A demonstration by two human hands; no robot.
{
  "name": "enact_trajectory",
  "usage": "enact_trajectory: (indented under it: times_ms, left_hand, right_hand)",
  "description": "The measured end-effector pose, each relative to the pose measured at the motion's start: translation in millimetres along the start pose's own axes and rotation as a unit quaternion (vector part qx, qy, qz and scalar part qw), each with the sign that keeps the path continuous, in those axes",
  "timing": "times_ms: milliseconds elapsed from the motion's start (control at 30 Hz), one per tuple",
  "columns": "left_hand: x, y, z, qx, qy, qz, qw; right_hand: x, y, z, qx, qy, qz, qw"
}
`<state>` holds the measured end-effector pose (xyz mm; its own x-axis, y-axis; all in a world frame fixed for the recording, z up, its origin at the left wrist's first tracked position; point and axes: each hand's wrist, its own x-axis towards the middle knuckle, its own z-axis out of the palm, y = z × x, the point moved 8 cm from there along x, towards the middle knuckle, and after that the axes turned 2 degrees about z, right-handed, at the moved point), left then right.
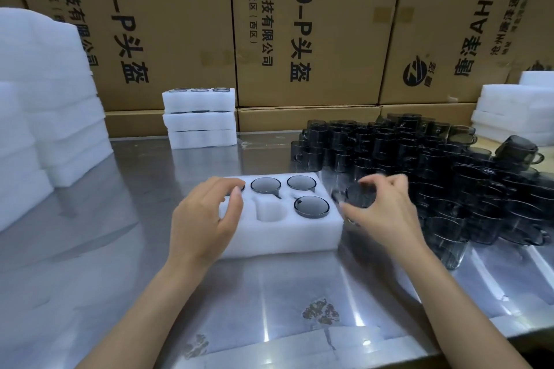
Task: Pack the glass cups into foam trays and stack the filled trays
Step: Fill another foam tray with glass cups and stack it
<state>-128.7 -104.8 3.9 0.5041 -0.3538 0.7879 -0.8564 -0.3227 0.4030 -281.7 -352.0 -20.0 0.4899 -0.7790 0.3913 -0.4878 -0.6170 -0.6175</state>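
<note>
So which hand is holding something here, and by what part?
The right hand holds a dark smoked-glass cup, fingertips gripping around its rim and side. The left hand holds nothing; it hovers over the white foam tray.

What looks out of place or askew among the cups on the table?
One dark glass cup at the far right of the cup pile lies tilted on top of the others, not upright like the rest. Nothing looks spilled or broken. The cups in the foam tray sit level in their slots.
</note>
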Motion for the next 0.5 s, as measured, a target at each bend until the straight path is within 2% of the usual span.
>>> enact_trajectory:
  times_ms: [67, 100, 167, 233, 333, 500]
  left_hand:
    - [0, -5, 2, -0.017, -0.004, -0.02, 1.0]
    - [0, -6, 3, -0.025, -0.004, -0.026, 0.999]
    - [0, -8, 4, -0.036, -0.006, -0.034, 0.999]
    - [-1, -11, 6, -0.048, -0.005, -0.044, 0.998]
    - [-1, -17, 8, -0.091, -0.007, -0.063, 0.994]
    - [0, -22, 7, -0.13, 0.003, -0.081, 0.988]
  right_hand:
    - [-3, -14, -17, 0.065, 0.083, -0.024, 0.994]
    - [-5, -22, -21, 0.108, 0.099, -0.032, 0.989]
    - [-8, -42, -19, 0.183, 0.085, -0.054, 0.978]
    - [-14, -68, -8, 0.209, 0.055, -0.093, 0.972]
    - [-22, -106, 16, 0.186, 0.013, -0.154, 0.97]
    - [-29, -140, 56, 0.044, -0.014, -0.198, 0.979]
